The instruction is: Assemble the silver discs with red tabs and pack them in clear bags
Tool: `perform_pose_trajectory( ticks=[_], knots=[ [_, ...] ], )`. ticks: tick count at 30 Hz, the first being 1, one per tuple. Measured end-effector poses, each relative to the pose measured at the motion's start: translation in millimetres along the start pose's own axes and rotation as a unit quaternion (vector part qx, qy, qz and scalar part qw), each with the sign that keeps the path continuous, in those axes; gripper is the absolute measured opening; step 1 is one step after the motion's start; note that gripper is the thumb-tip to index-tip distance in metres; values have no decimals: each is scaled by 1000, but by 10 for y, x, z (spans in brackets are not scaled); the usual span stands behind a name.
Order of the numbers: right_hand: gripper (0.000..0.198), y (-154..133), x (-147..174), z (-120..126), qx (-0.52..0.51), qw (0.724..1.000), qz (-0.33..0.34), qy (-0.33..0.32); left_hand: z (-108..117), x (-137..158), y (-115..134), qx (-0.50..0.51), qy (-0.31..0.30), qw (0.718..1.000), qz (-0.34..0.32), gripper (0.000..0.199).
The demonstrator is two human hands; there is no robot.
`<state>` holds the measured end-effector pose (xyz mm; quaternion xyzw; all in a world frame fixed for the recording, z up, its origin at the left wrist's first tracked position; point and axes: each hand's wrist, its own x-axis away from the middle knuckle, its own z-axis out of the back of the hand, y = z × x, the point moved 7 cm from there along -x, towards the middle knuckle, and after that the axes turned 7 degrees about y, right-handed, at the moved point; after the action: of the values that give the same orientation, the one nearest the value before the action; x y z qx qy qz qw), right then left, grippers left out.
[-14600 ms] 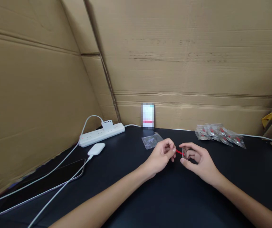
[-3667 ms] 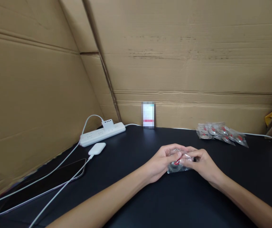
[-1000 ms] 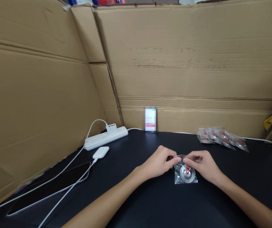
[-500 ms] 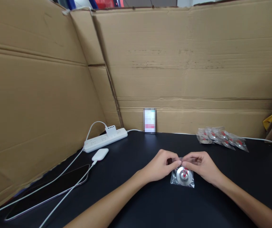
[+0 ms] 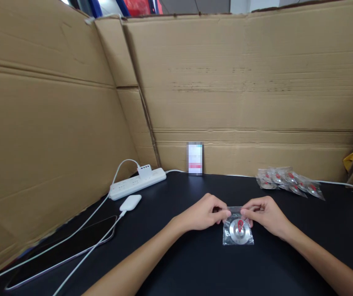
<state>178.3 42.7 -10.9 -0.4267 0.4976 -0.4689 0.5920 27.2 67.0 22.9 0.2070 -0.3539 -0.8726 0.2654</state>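
A small clear plastic bag [image 5: 227, 238] lies in front of me on the black table [image 5: 201, 267]. Inside it is a round silver metal disc [image 5: 237, 237] with a raised centre and a red loop [image 5: 240, 225]. My left hand [image 5: 208, 211] pinches the bag's upper left corner between thumb and fingers. At the upper right corner, my right hand [image 5: 264, 213] grips the bag the same way. The top strip of the bag stretches flat between the two hands.
Several similar bagged discs [image 5: 290, 181] lie in a pile at the back right. A lit phone [image 5: 195, 159] leans on the cardboard wall [image 5: 241, 102]. On the left are a power strip [image 5: 123, 187], a white charger [image 5: 130, 202], cables and a dark tablet-like device [image 5: 62, 255].
My hands have moved apart, from the middle of the bag's top edge out to its two corners. The bag stays in about the same place.
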Motion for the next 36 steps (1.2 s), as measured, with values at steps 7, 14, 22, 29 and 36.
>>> perform_pose_trajectory(
  ticks=[7,14,22,29,36],
  knots=[
    [25,-26,55,-50,-23,1000,-4,-2,0,-3,20,7,48,999,-16,32],
    [25,-16,11,-31,-7,1000,-13,-10,26,-9,31,-54,36,997,-46,35],
    [32,-40,6,-4,-1,1000,-13,-1,77,-15,-75,-71,26,997,-31,36],
    [31,84,-83,217,9,996,-1,88,199,-52,-300,-95,121,988,21,25],
    [38,174,-137,357,2,985,11,170,73,53,239,-238,264,929,-102,26]
  ],
)
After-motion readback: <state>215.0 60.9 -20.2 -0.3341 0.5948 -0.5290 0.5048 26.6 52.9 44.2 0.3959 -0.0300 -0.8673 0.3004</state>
